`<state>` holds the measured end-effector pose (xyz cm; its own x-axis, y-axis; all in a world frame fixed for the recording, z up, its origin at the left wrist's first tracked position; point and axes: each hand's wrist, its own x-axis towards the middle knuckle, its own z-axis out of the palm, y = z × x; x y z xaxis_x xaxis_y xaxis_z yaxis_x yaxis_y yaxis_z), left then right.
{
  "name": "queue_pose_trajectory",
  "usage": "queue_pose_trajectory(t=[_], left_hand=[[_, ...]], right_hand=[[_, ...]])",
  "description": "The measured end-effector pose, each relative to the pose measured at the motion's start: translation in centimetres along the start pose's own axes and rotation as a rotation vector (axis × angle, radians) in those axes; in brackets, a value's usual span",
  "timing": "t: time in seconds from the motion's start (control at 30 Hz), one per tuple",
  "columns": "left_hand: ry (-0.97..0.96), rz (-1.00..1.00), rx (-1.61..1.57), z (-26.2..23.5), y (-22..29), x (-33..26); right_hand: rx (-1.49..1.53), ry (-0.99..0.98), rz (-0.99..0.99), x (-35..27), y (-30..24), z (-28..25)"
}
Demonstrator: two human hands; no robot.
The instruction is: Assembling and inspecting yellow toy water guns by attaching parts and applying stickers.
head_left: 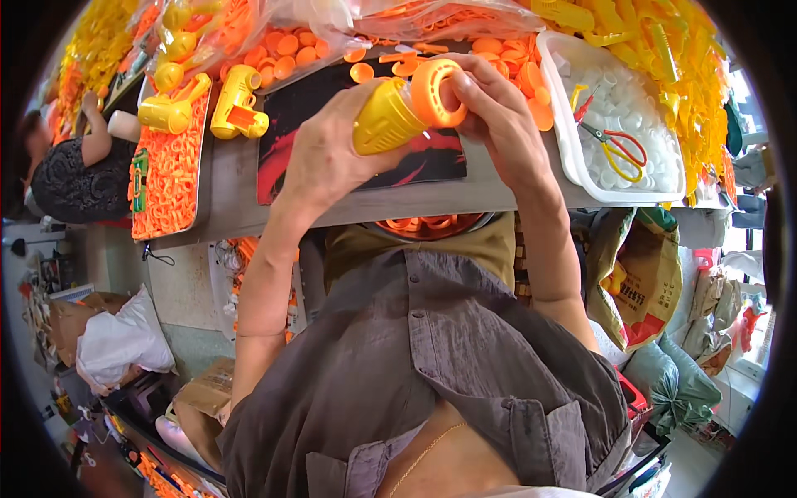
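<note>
My left hand [328,153] is closed around a yellow plastic toy housing [384,120], a rounded barrel with slots in its side. At the housing's right end sits an orange plastic ring [425,93]. The thumb and fingers of my right hand [505,120] pinch the ring by its far side. Whether the ring is fixed to the housing or only touches it, I cannot tell. Both hands are above a dark mat with red streaks [290,145]. Left of the mat lies a yellow toy hair-dryer-shaped body [237,104], with another yellow one [170,112] beyond it.
A white tray [573,178] with clear caps and scissors [618,149] stands right. Orange discs [286,65] and yellow parts [681,66] line the back. A tray of small orange pieces [166,195] is left, near another person [79,174]. A sack [647,282] stands below right.
</note>
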<state>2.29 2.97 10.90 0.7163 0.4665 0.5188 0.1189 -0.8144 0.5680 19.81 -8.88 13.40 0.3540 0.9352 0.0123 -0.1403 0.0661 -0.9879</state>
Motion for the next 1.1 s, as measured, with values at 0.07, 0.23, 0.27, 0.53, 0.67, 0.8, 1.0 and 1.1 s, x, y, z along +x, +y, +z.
queue_pose_trajectory(t=[0.07,0.23,0.27,0.53,0.67,0.8,1.0,1.1], left_hand=[[0.001,0.035,0.002,0.5,0.0,0.5],[-0.069,0.035,0.050,1.5,-1.6,1.2],[-0.084,0.033,0.039,1.4,-1.9,1.2],[-0.130,-0.024,0.003,1.3,-2.6,2.1],[-0.168,-0.043,-0.052,1.2,-3.2,2.6],[-0.167,-0.032,-0.042,1.2,-3.3,2.7],[-0.168,-0.006,-0.041,1.3,-3.5,2.8],[-0.179,-0.031,-0.023,1.2,-3.6,2.7]], right_hand=[[-0.070,0.002,0.004,2.5,1.9,-1.0],[-0.365,-0.009,-0.292,3.8,4.3,-0.7],[-0.493,-0.043,-0.335,4.0,4.4,-1.4],[-0.603,-0.324,-0.053,5.5,0.6,-3.7],[-0.639,-0.321,-0.026,5.2,0.1,-3.4],[-0.580,-0.276,-0.250,5.4,1.7,-3.4],[-0.632,-0.286,-0.289,4.8,1.5,-3.5],[-0.660,-0.278,-0.188,4.7,0.7,-3.1]])
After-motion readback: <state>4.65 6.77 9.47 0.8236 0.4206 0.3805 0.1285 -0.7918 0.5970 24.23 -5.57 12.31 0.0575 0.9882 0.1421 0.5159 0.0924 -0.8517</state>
